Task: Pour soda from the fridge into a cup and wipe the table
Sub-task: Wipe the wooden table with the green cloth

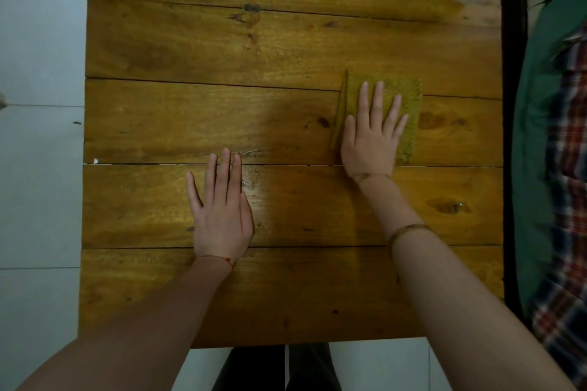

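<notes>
Both hands flat on plank table (286, 51), tiled floor (38, 168).

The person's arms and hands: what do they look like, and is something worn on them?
Both forearms are bare, with no sleeves in view. The left hand has a thin red thread bracelet at the wrist. The right hand has a thin dark band at the wrist, and a slim brownish bangle sits further up the forearm. No rings show.
</notes>
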{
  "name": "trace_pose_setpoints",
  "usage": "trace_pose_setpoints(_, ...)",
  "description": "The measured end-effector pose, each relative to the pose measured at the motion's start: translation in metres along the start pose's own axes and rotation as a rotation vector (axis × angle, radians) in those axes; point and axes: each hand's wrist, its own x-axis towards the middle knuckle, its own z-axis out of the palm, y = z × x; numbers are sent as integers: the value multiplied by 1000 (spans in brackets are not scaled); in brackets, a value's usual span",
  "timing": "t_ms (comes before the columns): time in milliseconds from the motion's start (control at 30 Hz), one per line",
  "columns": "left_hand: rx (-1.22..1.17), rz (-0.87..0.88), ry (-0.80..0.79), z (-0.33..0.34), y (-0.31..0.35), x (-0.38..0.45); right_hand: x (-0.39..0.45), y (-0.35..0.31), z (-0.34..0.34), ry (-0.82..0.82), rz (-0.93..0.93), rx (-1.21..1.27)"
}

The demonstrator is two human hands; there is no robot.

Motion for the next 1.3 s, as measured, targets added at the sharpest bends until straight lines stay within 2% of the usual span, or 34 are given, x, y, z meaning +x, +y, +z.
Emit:
trace_pose_setpoints(67, 3, 0, 6, 0, 1, 0, 1, -24, 4, 6, -43, -5)
trace_pose_setpoints(200, -11, 5, 18, -1, 1, -1, -41, -66, 19, -31, -263, -4)
trace_pose_setpoints(333, -21, 11, 23, -1, 2, -1, -84, -56, 26, -80, -406, -8)
trace_pose_setpoints(433, -24, 10, 24, 0, 1, -1, -85, -13, 20, -67, -356, -26)
trace_pose_setpoints(533, -29, 8, 30, 0, 1, -1, -70, 22, 12, -37, -186, -10)
trace_pose_setpoints(667, -37, 13, 42, 2, 1, -2, -63, 10, 17, 38, -45, 17)
trace_pose_setpoints(733, -38, 13, 50, 3, 0, -3, -69, -4, 21, 28, -69, 17)
trace_pose_setpoints(900, -81, 28, 79, 5, -1, -3, -121, -33, 37, -56, -310, 33)
trace_pose_setpoints(1033, -153, 52, 76, 2, -3, -6, -174, -17, 45, -101, -392, 29)
trace_pose_setpoints(1167, -169, 21, 90, -1, -1, -27, -199, 32, 42, -93, -332, -18)
trace_pose_setpoints(1300, -143, 31, 68, 2, 6, -48, -174, 59, 30, -63, -234, -22)
